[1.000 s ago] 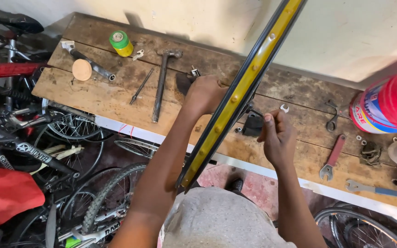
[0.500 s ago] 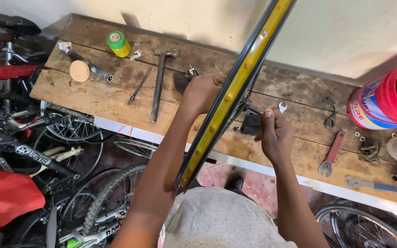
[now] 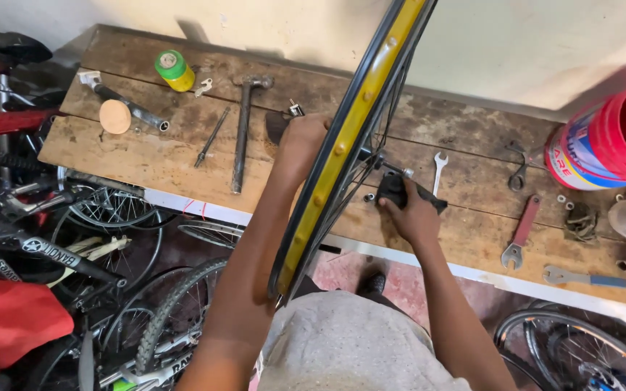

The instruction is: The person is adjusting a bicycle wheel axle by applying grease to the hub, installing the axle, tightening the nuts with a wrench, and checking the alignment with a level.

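Note:
A bicycle wheel with a black rim and a yellow inner strip (image 3: pixel 349 137) stands on edge in front of me, leaning across a wooden workbench (image 3: pixel 146 156). My left hand (image 3: pixel 300 142) reaches behind the rim on its left side and grips the wheel near the hub. On the rim's right side, my right hand (image 3: pixel 413 216) is closed around a black tool (image 3: pixel 393 187) set at the wheel's axle end (image 3: pixel 406 172). A small silver spanner (image 3: pixel 438 168) lies just beyond my right hand.
On the bench lie a hammer (image 3: pixel 243 130), a thin rod (image 3: pixel 211 137), a green and yellow tape roll (image 3: pixel 173 69), a red-handled wrench (image 3: pixel 522 232) and a blue-handled spanner (image 3: pixel 581 276). A red bucket (image 3: pixel 610 137) stands at the right. Bicycles (image 3: pixel 45 246) crowd the floor at the left.
My right hand has dropped from beside the small spanner and closed on the black tool at the axle. My left hand has stayed behind the rim.

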